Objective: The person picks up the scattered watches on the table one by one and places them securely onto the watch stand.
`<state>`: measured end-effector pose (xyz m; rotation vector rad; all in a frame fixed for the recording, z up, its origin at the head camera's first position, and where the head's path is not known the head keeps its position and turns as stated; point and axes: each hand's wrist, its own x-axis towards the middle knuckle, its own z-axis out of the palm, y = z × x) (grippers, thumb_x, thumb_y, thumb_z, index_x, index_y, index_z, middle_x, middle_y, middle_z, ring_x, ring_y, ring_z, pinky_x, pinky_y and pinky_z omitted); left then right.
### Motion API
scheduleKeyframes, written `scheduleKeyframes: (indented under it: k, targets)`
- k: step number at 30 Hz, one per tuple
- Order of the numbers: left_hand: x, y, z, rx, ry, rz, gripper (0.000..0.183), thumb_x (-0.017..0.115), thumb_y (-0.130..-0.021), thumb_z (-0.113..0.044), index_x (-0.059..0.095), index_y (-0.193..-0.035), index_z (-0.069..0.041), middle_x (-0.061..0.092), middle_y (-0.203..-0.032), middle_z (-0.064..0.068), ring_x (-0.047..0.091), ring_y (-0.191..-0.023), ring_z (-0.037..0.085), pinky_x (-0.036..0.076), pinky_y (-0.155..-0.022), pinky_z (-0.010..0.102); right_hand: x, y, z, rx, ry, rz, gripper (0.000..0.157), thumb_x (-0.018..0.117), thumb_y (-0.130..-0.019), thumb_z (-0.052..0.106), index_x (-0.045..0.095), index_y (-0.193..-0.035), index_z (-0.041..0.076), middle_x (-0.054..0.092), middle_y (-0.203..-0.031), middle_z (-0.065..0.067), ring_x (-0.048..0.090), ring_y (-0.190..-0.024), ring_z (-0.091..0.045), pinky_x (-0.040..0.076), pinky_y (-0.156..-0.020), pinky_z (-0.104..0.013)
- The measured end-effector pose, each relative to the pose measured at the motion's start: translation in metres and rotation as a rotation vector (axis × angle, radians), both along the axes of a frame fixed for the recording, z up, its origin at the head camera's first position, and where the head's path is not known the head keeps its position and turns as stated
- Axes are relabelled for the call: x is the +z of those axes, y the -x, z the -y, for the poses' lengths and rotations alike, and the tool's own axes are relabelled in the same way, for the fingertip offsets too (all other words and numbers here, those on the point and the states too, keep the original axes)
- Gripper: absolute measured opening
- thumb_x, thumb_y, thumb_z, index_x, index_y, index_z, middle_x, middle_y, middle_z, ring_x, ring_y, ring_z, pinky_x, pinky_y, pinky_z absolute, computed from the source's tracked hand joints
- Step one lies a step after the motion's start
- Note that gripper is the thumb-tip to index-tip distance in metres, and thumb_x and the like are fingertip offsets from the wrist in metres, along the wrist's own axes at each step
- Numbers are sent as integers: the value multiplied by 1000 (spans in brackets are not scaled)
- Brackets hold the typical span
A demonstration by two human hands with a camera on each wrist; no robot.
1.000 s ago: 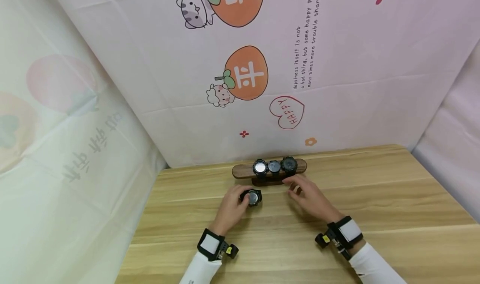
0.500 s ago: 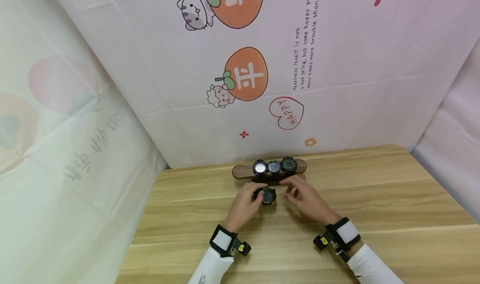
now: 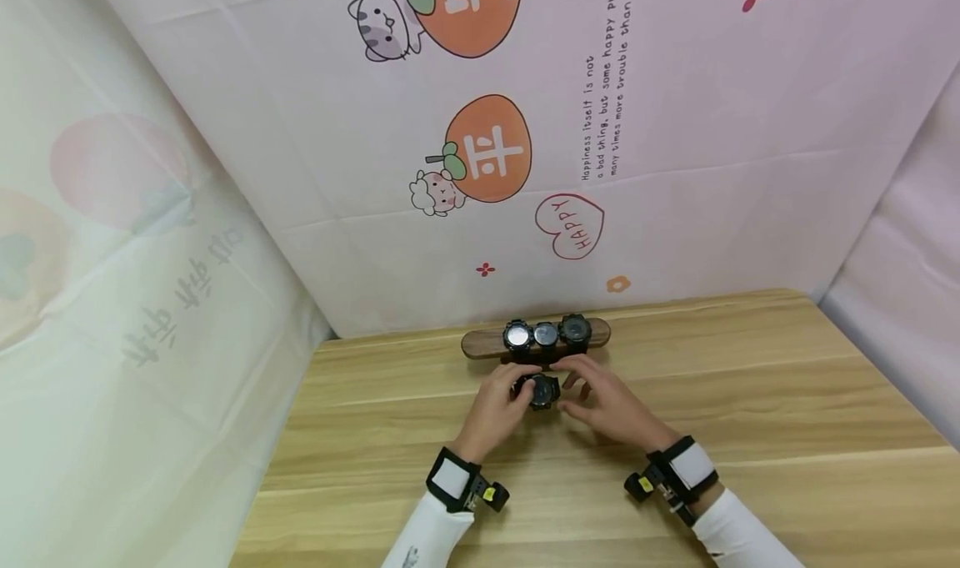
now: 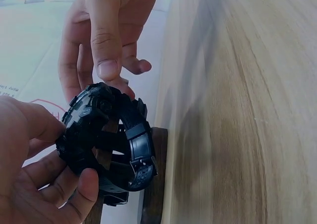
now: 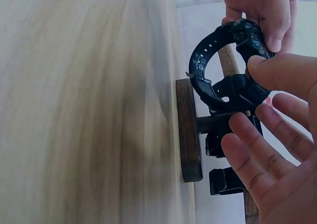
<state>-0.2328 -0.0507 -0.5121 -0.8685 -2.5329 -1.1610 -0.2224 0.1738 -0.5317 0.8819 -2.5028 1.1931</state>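
Observation:
A black digital wristwatch (image 3: pixel 543 391), its strap fastened into a loop, is held above the table by my left hand (image 3: pixel 495 405). In the left wrist view the thumb and fingers of that hand pinch the watch (image 4: pixel 81 120) at its case, and the strap loop hangs free. My right hand (image 3: pixel 611 401) is at the watch's right side, its thumb and fingers spread around it; whether they touch it I cannot tell. Just behind stands a dark wooden watch stand (image 3: pixel 483 344) bearing three more black watches (image 3: pixel 517 334) side by side.
The light wood table (image 3: pixel 360 434) extends to both sides of the hands. Close behind the stand hangs a white printed cloth (image 3: pixel 375 284), and another cloth (image 3: pixel 225 318) lines the left side. Each wrist wears a strapped-on camera (image 3: pixel 493 496).
My left hand has carried the watch rightward, from left of the stand's base to in front of it. The right hand has shifted slightly left, so the two hands are now close together.

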Motion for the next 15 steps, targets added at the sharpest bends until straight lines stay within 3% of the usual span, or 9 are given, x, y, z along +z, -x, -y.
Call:
scheduleKeyframes:
  k: [7,15]
  targets:
    - [-1,1,-1,6,5,33,25,55,-99,-20,64,-123,-18,63,-118,-5,54,-96,8,51,-73,24,-1,-1,4,29,-15,-21,58,74,-85,20,50,-137,16,54,-131,1,60,-94,-21,58,-71,-34]
    - [-5,2,0,-8,-16,57,21,56,-99,-19,64,-119,-21,63,-111,-5,54,-85,10,49,-64,20,-4,-4,6,3,-16,-21,53,74,-85,16,54,-135,21,58,-122,8,60,-88,-15,57,-69,-28]
